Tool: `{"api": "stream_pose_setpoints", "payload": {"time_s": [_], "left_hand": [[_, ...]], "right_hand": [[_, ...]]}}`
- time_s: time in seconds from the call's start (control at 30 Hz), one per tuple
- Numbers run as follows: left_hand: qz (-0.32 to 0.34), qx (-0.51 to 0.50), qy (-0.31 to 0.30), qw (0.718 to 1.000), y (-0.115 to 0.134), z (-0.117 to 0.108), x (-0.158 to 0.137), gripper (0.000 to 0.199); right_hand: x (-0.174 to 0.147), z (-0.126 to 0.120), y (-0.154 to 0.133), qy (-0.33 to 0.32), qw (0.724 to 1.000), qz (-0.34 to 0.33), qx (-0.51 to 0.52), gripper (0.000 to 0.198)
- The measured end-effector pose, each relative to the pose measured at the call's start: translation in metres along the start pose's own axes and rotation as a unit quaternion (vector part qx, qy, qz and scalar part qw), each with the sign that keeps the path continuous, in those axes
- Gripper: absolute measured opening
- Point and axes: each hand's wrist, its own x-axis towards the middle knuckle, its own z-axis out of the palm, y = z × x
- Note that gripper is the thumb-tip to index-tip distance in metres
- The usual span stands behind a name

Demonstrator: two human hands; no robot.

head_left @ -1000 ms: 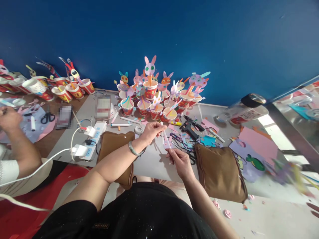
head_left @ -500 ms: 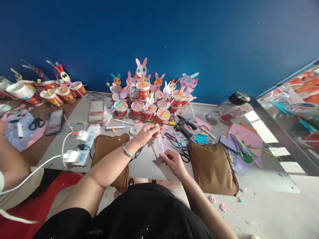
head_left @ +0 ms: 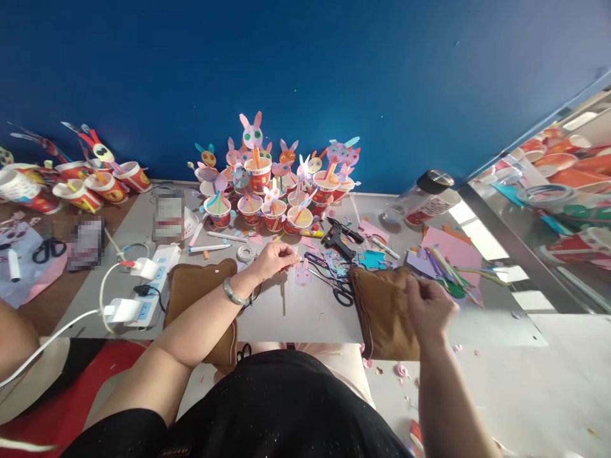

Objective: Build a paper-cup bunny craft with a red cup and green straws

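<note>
While the left hand (head_left: 273, 262) works to the left of a black glue gun (head_left: 338, 242), its fingertips are pinched together, apparently on a pale strip (head_left: 296, 257) that barely shows, a light hold suited to something so slim. On the near side of the glue gun and to its right, the right hand (head_left: 429, 308) curls its fingers over a brown cushion (head_left: 382, 305); whether they close on anything, or touch the cloth, cannot be told. A pink rabbit face (head_left: 302, 273) lies on the worktable (head_left: 305, 324) to the left of the glue gun and nearer the person, just off the left fingertips, likely kept there for easy reach. Scissors (head_left: 342, 294) rest on the near side of the glue gun, handles toward the person, as if for a quick pick-up. A second brown cushion (head_left: 191, 286), left of the glue gun and partly under the left forearm, probably spares that arm the hard edge. Behind the glue gun and to its left, paper cups (head_left: 258, 175) topped with rabbit heads crowd near the blue wall (head_left: 296, 76), perhaps to free working room. Coloured strips (head_left: 442, 270) sit right of the glue gun, bunched over paper sheets, seemingly as ready stock.
</note>
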Motion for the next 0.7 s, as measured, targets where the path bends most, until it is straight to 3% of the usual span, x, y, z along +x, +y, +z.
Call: {"api": "stream_pose_setpoints", "payload": {"time_s": [0.1, 0.17, 0.23, 0.27, 0.33, 0.4, 0.47, 0.6, 0.7], "left_hand": [[-0.023, -0.012, -0.020, 0.999, 0.000, 0.001, 0.000, 0.045], [-0.040, -0.035, -0.052, 0.997, 0.001, 0.005, -0.001, 0.046], [-0.055, -0.060, -0.089, 0.993, 0.002, 0.010, -0.002, 0.046], [-0.059, -0.071, -0.104, 0.990, 0.003, 0.012, -0.003, 0.047], [-0.061, -0.079, -0.122, 0.988, 0.005, 0.016, -0.005, 0.048], [-0.047, -0.078, -0.117, 0.989, 0.006, 0.018, -0.006, 0.048], [-0.030, -0.073, -0.089, 0.993, 0.006, 0.017, -0.006, 0.048], [-0.023, -0.049, -0.021, 0.998, 0.001, 0.010, 0.000, 0.050], [-0.028, -0.036, -0.005, 0.999, -0.005, 0.008, 0.005, 0.049]], "right_hand": [[0.007, -0.015, 0.010, 0.021, 0.999, 0.029, -0.002, 0.043], [-0.008, -0.017, -0.005, -0.003, 0.999, 0.024, 0.025, 0.042], [-0.037, -0.010, -0.034, -0.086, 0.994, -0.021, 0.068, 0.044], [-0.052, -0.004, -0.051, -0.168, 0.980, -0.044, 0.092, 0.042], [-0.079, 0.014, -0.082, -0.316, 0.934, -0.093, 0.142, 0.044], [-0.090, 0.034, -0.105, -0.377, 0.899, -0.133, 0.178, 0.061], [-0.082, 0.052, -0.117, -0.375, 0.890, -0.147, 0.211, 0.068], [-0.022, 0.086, -0.120, -0.252, 0.940, -0.170, 0.154, 0.048], [0.027, 0.113, -0.120, -0.201, 0.955, -0.205, 0.072, 0.048]]}}
